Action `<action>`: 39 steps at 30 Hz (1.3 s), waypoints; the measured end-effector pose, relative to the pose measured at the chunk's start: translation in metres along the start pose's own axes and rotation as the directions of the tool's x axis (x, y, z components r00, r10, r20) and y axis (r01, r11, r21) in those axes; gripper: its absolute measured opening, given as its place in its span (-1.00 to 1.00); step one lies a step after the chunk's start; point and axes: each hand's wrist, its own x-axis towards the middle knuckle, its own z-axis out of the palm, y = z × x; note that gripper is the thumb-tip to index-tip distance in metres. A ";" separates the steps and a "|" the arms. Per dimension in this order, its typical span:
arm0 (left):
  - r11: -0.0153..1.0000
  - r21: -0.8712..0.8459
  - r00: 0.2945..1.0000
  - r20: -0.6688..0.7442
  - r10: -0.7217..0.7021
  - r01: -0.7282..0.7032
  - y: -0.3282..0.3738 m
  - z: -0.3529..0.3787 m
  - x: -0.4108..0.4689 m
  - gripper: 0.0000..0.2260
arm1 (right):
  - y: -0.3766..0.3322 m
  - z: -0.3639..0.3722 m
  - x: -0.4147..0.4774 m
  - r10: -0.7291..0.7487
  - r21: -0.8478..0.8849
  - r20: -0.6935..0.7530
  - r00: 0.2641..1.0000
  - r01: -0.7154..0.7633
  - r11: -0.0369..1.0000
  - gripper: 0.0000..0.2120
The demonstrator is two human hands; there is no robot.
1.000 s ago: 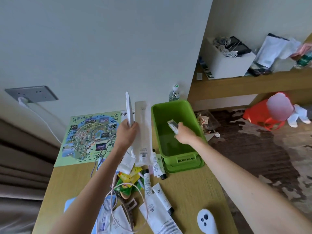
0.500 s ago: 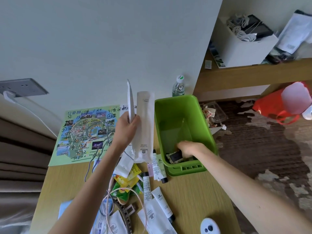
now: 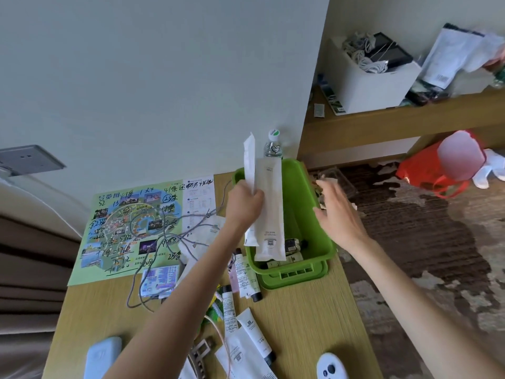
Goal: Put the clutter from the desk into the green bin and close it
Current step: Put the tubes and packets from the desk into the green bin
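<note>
The green bin (image 3: pixel 297 187) stands open at the desk's right edge, resting on its green lid (image 3: pixel 295 274). Small dark packets (image 3: pixel 292 246) lie at its bottom. My left hand (image 3: pixel 243 206) grips two long white sachets (image 3: pixel 269 209) upright over the bin's left side. My right hand (image 3: pixel 337 212) hovers over the bin's right rim, fingers apart and holding nothing. White tubes (image 3: pixel 246 274) and more tubes (image 3: pixel 254 335) lie on the desk in front of the bin, partly hidden by my left arm.
A green map sheet (image 3: pixel 131 228) with a grey cable (image 3: pixel 164 242) lies at the left. A water bottle (image 3: pixel 273 144) stands behind the bin. A white remote (image 3: pixel 330 366), a blue case (image 3: pixel 102 356) and a hair clip (image 3: pixel 200 351) sit near the front edge.
My right hand dropped the small packet into the bin and came back out, open. My left hand carried the white sachets to the right, over the bin.
</note>
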 end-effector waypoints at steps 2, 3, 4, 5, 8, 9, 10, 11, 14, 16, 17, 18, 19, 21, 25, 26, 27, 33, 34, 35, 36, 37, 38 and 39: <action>0.997 0.049 0.998 0.045 -0.054 0.052 0.002 0.022 0.000 -0.83 | 0.008 0.007 -0.011 0.068 0.122 0.118 0.991 -0.082 0.989 -0.44; 0.994 0.070 0.994 0.063 -0.092 0.087 0.000 0.031 0.000 -0.86 | 0.010 0.012 -0.016 0.083 0.176 0.157 0.984 -0.110 0.978 -0.45; 0.987 0.094 0.988 0.077 -0.136 0.129 -0.003 0.040 0.000 -0.90 | 0.013 0.015 -0.020 0.096 0.215 0.173 0.980 -0.133 0.967 -0.47; 0.977 0.118 0.979 0.083 -0.186 0.175 -0.007 0.047 0.000 -0.91 | 0.014 0.019 -0.023 0.111 0.239 0.171 0.979 -0.151 0.959 -0.48; 0.946 0.170 0.952 0.089 -0.292 0.275 -0.017 0.065 0.002 -0.82 | 0.017 0.029 -0.031 0.116 0.267 0.125 0.985 -0.146 0.952 -0.51; 0.939 0.182 0.944 0.097 -0.314 0.293 -0.020 0.070 0.004 -0.79 | 0.018 0.033 -0.032 0.114 0.273 0.092 0.989 -0.135 0.953 -0.52; 0.932 0.192 0.937 0.107 -0.331 0.308 -0.021 0.075 0.005 -0.77 | 0.018 0.036 -0.033 0.116 0.280 0.059 0.991 -0.128 0.952 -0.53; 0.926 0.200 0.930 0.117 -0.348 0.321 -0.023 0.081 0.006 -0.75 | 0.018 0.038 -0.034 0.119 0.282 0.037 0.992 -0.125 0.951 -0.54; 0.915 0.180 0.915 0.122 -0.386 0.362 -0.026 0.096 0.008 -0.59 | 0.019 0.042 -0.034 0.119 0.301 0.021 0.993 -0.120 0.946 -0.55; 0.908 0.177 0.906 0.129 -0.403 0.379 -0.030 0.104 0.011 -0.36 | 0.021 0.044 -0.034 0.123 0.317 0.013 0.992 -0.121 0.941 -0.55; 0.902 0.177 0.895 0.152 -0.420 0.393 -0.033 0.107 0.012 -0.22 | 0.022 0.045 -0.035 0.125 0.322 0.008 0.992 -0.121 0.939 -0.55; 0.893 0.172 0.878 0.179 -0.444 0.416 -0.035 0.109 0.014 -0.12 | 0.022 0.045 -0.035 0.127 0.321 0.003 0.992 -0.121 0.939 -0.56; 0.882 0.162 0.859 0.203 -0.469 0.443 -0.039 0.111 0.016 -0.06 | 0.022 0.046 -0.035 0.128 0.315 -0.004 0.992 -0.120 0.941 -0.56; 0.871 0.158 0.839 0.236 -0.491 0.465 -0.046 0.113 0.019 -0.07 | 0.022 0.047 -0.035 0.130 0.304 -0.015 0.991 -0.119 0.945 -0.57; 0.882 0.316 0.871 0.236 -0.431 0.351 -0.050 0.116 0.018 -0.26 | 0.022 0.048 -0.035 0.121 0.284 -0.026 0.992 -0.109 0.953 -0.57; 0.877 0.391 0.895 0.224 -0.385 0.280 -0.047 0.116 0.018 -0.34 | 0.022 0.048 -0.035 0.119 0.277 -0.029 0.993 -0.106 0.955 -0.57; 0.859 0.467 0.914 0.218 -0.343 0.212 -0.043 0.115 0.018 -0.42 | 0.022 0.048 -0.034 0.117 0.274 -0.031 0.993 -0.104 0.956 -0.56; 0.778 0.619 0.974 0.223 -0.044 -0.107 -0.019 0.075 0.004 -0.71 | 0.025 0.047 -0.035 0.092 0.200 -0.026 0.995 -0.085 0.976 -0.53; 0.796 0.581 0.974 0.222 0.043 -0.167 -0.017 0.063 -0.002 -0.74 | 0.025 0.045 -0.035 0.087 0.176 -0.025 0.996 -0.081 0.981 -0.53; 0.810 0.539 0.967 0.221 0.127 -0.230 -0.016 0.051 -0.010 -0.76 | 0.024 0.042 -0.036 0.076 0.159 -0.028 0.997 -0.071 0.985 -0.52; 0.816 0.499 0.953 0.217 0.210 -0.293 -0.016 0.039 -0.018 -0.78 | 0.022 0.039 -0.037 0.058 0.145 -0.040 0.998 -0.051 0.988 -0.52; 0.811 0.463 0.933 0.205 0.294 -0.357 -0.017 0.026 -0.027 -0.79 | 0.018 0.035 -0.040 0.030 0.123 -0.065 0.997 -0.021 0.992 -0.52; 0.802 0.430 0.910 0.180 0.373 -0.414 -0.020 0.015 -0.038 -0.81 | 0.013 0.031 -0.044 -0.004 0.087 -0.098 0.995 0.013 0.996 -0.52; 0.799 0.396 0.890 0.144 0.434 -0.453 -0.026 0.004 -0.050 -0.83 | 0.009 0.027 -0.049 -0.043 0.040 -0.132 0.990 0.049 0.998 -0.53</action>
